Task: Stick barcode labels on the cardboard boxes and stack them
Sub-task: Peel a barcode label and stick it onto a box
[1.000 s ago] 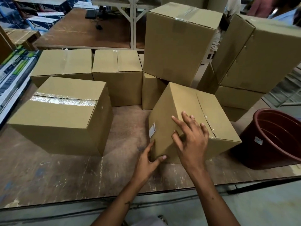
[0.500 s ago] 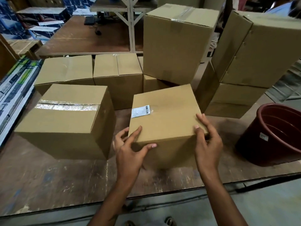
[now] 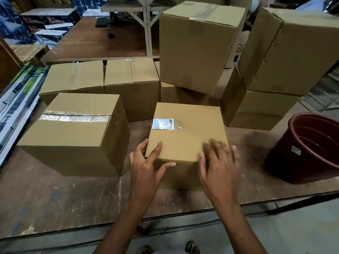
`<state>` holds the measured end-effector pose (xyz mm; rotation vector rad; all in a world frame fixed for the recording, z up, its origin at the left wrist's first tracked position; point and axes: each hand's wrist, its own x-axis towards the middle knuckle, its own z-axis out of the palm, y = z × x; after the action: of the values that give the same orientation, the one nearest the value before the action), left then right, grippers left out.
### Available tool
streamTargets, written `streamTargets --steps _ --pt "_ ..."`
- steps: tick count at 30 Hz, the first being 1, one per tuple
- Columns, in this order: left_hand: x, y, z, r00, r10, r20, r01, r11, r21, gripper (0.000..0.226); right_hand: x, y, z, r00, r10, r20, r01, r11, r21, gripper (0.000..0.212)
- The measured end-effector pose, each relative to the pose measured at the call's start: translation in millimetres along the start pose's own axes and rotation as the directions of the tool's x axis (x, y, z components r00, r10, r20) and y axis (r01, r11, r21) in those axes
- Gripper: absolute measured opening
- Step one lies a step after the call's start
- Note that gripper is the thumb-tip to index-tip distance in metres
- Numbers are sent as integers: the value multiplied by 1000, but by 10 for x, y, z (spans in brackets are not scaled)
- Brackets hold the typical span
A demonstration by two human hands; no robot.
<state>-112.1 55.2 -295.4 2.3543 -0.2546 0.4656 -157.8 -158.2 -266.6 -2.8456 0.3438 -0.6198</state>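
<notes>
A small cardboard box (image 3: pixel 190 140) sits on the wooden table (image 3: pixel 55 195) just in front of me, label side up. A white barcode label (image 3: pixel 162 123) is stuck near its far left corner, with a bit of clear film beside it. My left hand (image 3: pixel 146 165) grips the box's near left corner, thumb on the front face and fingers on top. Blurred by motion, my right hand (image 3: pixel 218 165) lies at the near right corner with fingers spread; whether it grips is unclear. A larger taped box (image 3: pixel 73 132) stands to the left.
Several more cardboard boxes (image 3: pixel 132 83) line the back of the table, with a tilted one (image 3: pixel 196 44) stacked on them and a two-high stack (image 3: pixel 275 70) at the right. A dark red plastic bucket (image 3: pixel 310 149) stands at the right edge. Printed flat cartons (image 3: pixel 16 99) lie along the left.
The box was tipped from leaning on its side to flat, bringing the labelled face up. My left hand shifted to its near left corner and my right hand slid to the near right corner.
</notes>
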Motion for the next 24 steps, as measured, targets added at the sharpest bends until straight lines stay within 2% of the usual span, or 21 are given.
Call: streamTargets --steps 2,5,9,14,19,22,24 --pt "24 37 -55 999 -42 -23 40 996 -76 61 30 -156 4 990 -93 109 90 995 33 56" --pt "62 49 -99 994 -75 -77 60 983 -175 40 67 -365 5 943 -264 202 250 964 91 54" --pt "70 135 -140 991 -82 -110 60 980 -191 32 194 -526 -64 883 -389 263 333 913 233 47" --pt "49 184 -123 998 -49 -50 36 971 -235 40 329 -505 -94 907 -370 199 335 923 189 37" --pt "78 95 -100 997 -72 -42 61 974 -219 39 360 -479 -22 932 -269 242 236 959 157 49" --pt "218 17 -106 995 -101 -20 93 966 -241 41 359 -551 -36 887 -361 289 333 932 144 52" --pt "358 -63 -77 982 -172 72 186 932 -312 45 369 -582 -52 850 -430 303 400 903 159 52"
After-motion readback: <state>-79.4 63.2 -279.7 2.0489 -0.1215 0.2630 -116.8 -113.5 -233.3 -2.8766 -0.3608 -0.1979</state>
